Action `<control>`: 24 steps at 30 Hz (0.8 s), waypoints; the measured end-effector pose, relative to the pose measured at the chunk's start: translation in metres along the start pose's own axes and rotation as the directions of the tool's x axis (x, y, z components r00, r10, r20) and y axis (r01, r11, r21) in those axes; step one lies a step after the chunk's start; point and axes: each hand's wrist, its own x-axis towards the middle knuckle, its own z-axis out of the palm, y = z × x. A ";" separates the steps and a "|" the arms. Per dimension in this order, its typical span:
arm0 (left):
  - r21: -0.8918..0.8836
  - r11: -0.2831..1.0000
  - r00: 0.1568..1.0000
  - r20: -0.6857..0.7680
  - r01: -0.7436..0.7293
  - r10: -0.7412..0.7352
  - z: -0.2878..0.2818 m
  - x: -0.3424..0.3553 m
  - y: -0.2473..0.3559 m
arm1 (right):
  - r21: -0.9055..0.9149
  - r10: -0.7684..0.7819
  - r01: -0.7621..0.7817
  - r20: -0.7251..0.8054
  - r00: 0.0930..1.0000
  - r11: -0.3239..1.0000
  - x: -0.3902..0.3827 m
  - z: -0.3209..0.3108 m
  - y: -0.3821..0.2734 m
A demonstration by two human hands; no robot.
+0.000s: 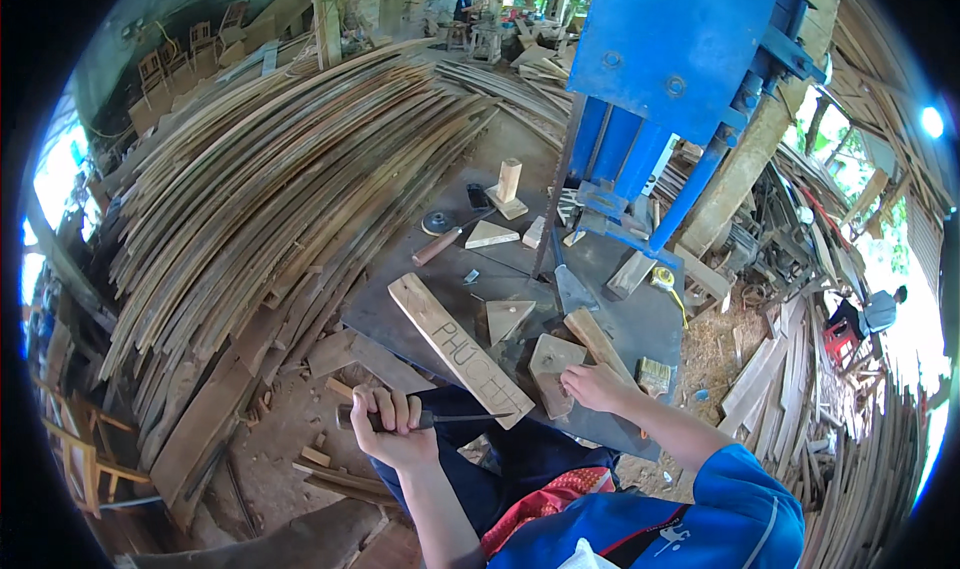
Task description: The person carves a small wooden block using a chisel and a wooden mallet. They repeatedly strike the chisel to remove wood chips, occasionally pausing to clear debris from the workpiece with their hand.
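Observation:
My left hand (388,426) is wrapped round the dark handle of a chisel (455,418). Its thin metal blade points right, across the near end of a pale wooden board (450,341) that has large letters marked on its face. On the right, the fingers of my right hand (594,385) are closed on the edge of a flat wooden block (552,367). A longer wooden piece (598,341) lies just beyond that hand. Close to the board is a triangular wood offcut (508,319).
A blue band saw (670,59) with an upright blade (549,204) rises from the dark metal table (395,314). On the table are a tape measure (662,277), a brush (654,375) and a wooden-handled tool (437,248). Long planks (270,189) are stacked left; people sit farther off.

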 end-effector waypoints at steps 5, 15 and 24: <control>-0.029 0.999 1.000 0.009 0.013 -0.013 -0.005 -0.004 0.005 | 0.090 0.043 -0.044 0.009 0.999 0.995 0.013 -0.019 0.002; 0.023 0.996 0.995 -0.039 0.088 -0.087 0.013 -0.014 0.004 | 0.163 0.049 -0.057 0.050 0.998 0.985 0.055 -0.025 0.046; 0.240 0.970 0.997 0.056 0.039 -0.054 0.013 -0.031 -0.021 | -0.036 0.440 -0.439 0.075 0.895 0.898 0.021 -0.001 0.008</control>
